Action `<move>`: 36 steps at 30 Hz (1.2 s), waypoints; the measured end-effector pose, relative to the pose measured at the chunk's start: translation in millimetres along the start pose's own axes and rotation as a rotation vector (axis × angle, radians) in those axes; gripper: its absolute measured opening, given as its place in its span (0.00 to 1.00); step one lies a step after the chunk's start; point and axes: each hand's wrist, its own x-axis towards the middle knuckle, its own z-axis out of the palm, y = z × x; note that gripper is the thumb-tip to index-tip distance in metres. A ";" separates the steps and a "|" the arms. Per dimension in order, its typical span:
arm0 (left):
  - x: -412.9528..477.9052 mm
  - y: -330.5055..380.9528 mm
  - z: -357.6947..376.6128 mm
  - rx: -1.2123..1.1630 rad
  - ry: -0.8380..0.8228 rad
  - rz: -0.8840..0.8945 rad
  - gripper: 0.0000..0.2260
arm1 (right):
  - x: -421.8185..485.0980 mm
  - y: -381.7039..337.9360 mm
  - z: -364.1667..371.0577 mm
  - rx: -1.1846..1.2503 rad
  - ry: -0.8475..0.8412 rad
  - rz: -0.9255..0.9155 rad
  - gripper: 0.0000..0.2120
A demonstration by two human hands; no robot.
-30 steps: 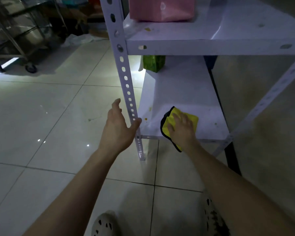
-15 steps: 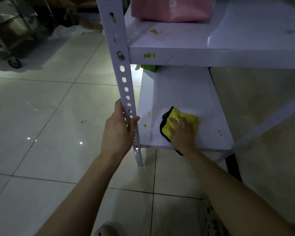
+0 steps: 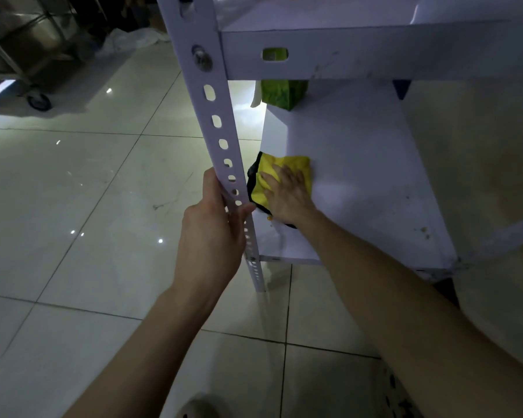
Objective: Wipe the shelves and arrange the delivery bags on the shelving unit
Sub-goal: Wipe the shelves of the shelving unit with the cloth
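Observation:
A white metal shelving unit stands in front of me. My right hand [image 3: 287, 194] presses flat on a yellow cloth with a black edge [image 3: 280, 173] on the left part of the lower shelf [image 3: 360, 176]. My left hand [image 3: 215, 230] grips the perforated front-left post [image 3: 224, 140] just beside that shelf. A green bag [image 3: 281, 93] stands at the back left of the lower shelf, partly hidden by the upper shelf [image 3: 375, 52]. Small yellowish stains dot the lower shelf near its front edge.
Glossy tiled floor [image 3: 88, 206] spreads to the left. A metal cart on wheels [image 3: 27, 70] stands at the far left, with crumpled white plastic [image 3: 133, 40] behind it. A beige wall [image 3: 480, 161] borders the unit on the right. My shoes show at the bottom.
My left hand has closed around the post. My right hand has slid the cloth leftward and further back on the lower shelf. The camera has dropped closer to the unit.

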 end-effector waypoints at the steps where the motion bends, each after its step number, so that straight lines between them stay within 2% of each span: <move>1: 0.2 0.2 -0.8 0.006 -0.001 0.002 0.21 | -14.7 -4.3 -2.3 0.029 0.026 -0.027 0.26; 5: 0.4 1.4 -3.1 -0.002 -0.005 -0.007 0.21 | -82.3 -20.1 -8.3 0.050 0.068 -0.091 0.23; 12: 0.0 2.5 -1.8 -0.085 -0.021 -0.028 0.18 | -143.7 -28.3 -22.8 0.118 -0.064 0.027 0.24; 17: -0.1 -1.5 1.9 -0.079 -0.002 -0.025 0.20 | -85.5 -13.3 -23.9 0.099 -0.111 0.031 0.25; 20: -1.0 -2.0 6.3 -0.073 0.009 -0.022 0.21 | -20.4 -3.4 -22.8 0.063 -0.178 0.099 0.26; 24: -2.6 1.0 10.4 -0.041 0.045 -0.018 0.21 | 14.2 -10.7 -16.0 0.018 -0.158 0.173 0.28; 28: -2.1 3.5 9.6 -0.024 0.040 -0.016 0.19 | -25.5 -18.2 -14.9 0.006 -0.097 0.137 0.27; 32: -2.3 7.8 7.5 -0.030 0.024 -0.026 0.17 | -103.2 -31.8 -13.4 0.006 -0.055 0.019 0.32; 36: -3.6 10.1 4.6 -0.052 -0.016 -0.083 0.17 | -122.1 -23.4 -21.3 0.058 -0.111 0.061 0.26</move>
